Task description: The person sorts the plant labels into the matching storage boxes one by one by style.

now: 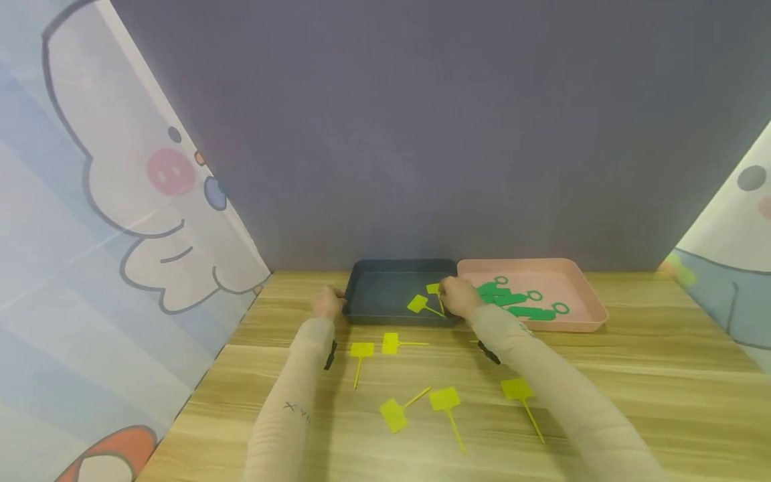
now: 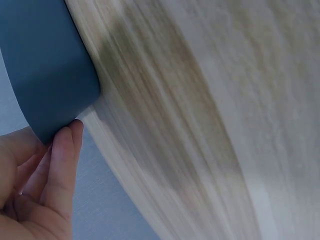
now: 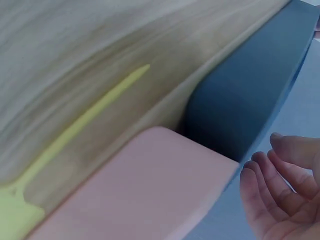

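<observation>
My left hand (image 1: 328, 302) is at the left side of a dark blue tray (image 1: 397, 266). In the left wrist view, its thumb and fingers (image 2: 62, 150) pinch the tray's corner rim. My right hand (image 1: 460, 298) is over the right end of the dark tray, where it meets a pink tray (image 1: 593, 314). Seen from the right wrist, its thumb and loosely bent fingers (image 3: 255, 197) stand apart beside the rims, with nothing between them. Two yellow T-shaped plant labels (image 1: 417, 304) lie in the dark tray, close to my right hand.
Green flat tags with ring ends (image 1: 533, 312) lie in the pink tray. Several yellow plant labels (image 1: 444, 399) are scattered on the wooden table (image 1: 650, 375) in front of the trays, one under my right forearm. A grey panel (image 1: 409, 134) rises behind.
</observation>
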`<state>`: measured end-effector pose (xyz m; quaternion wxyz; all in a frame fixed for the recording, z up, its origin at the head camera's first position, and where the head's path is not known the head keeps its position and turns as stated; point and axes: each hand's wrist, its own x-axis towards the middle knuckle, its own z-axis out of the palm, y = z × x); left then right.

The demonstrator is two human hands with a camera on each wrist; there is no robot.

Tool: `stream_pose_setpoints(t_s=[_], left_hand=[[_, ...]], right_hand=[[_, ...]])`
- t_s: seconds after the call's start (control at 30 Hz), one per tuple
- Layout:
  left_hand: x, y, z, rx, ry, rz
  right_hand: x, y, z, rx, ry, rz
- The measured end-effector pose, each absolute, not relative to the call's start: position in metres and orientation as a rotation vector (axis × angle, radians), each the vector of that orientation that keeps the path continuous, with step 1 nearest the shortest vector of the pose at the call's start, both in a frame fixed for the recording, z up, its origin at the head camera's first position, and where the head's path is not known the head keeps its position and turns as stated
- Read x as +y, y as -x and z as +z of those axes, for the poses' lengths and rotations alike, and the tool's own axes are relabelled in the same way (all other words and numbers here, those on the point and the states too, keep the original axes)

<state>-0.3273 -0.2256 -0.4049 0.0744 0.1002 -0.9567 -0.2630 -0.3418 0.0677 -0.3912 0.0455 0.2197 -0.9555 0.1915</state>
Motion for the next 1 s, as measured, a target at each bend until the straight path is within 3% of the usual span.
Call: stream_pose_setpoints(t_s=[1.0], left_hand=[[-0.23, 0.331, -0.41, -2.888, -0.314, -0.806]], right_hand=[[0.123, 0.295, -0.378, -2.845, -1.069, 0.561]])
